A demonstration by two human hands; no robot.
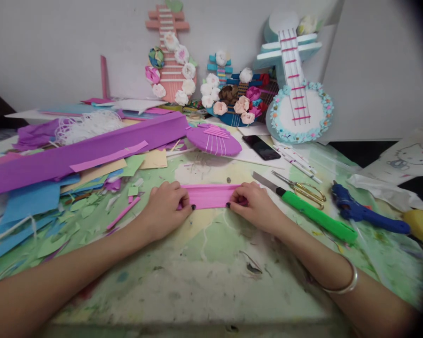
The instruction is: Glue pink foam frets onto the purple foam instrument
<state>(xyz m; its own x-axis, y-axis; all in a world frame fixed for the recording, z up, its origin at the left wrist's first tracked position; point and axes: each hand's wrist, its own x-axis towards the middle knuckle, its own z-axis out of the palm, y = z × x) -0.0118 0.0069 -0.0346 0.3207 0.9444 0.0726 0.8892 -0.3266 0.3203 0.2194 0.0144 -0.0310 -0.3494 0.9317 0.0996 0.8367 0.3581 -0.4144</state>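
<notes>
A strip of pink crepe paper (210, 196) is stretched flat between my two hands, just above or on the stained table. My left hand (169, 206) pinches its left end, thumb in front and fingers curled behind. At the right end, my right hand (255, 205) grips it the same way. Behind the strip lies a purple oval piece (215, 141) with white strings and pink bars. A green utility knife (317, 213) with its blade out and gold-handled scissors (303, 188) lie right of my right hand.
Paper scraps and a long purple paper strip (91, 148) cover the left side. A blue glue gun (366, 211) lies at the right, a black phone (261, 147) farther back. Decorated instrument models, including a pale blue one (298, 94) and a pink one (171, 70), lean on the wall.
</notes>
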